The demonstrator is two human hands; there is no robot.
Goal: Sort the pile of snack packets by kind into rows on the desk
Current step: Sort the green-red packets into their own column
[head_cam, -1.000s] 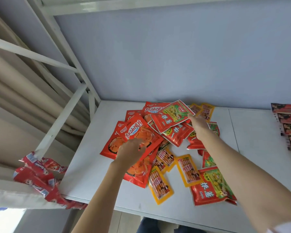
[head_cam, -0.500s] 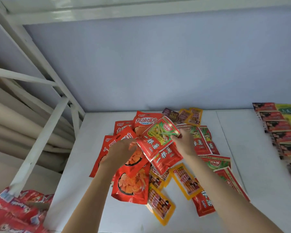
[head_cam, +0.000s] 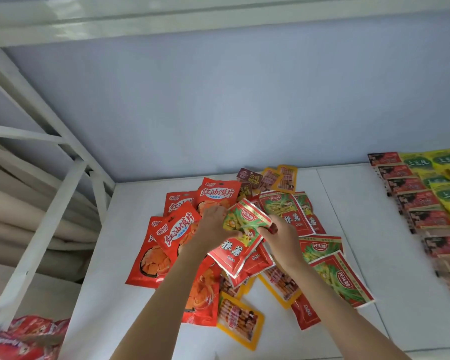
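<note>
Red-and-green packet (head_cam: 240,239) (yellow-bordered packets (head_cam: 240,320) below)

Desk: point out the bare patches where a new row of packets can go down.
Bare desk runs between the pile and the sorted rows at the right. Another strip lies left of the pile along the desk's left edge. The middle is crowded, both hands, left hand and right hand, holding a red-and-green packet.
</note>
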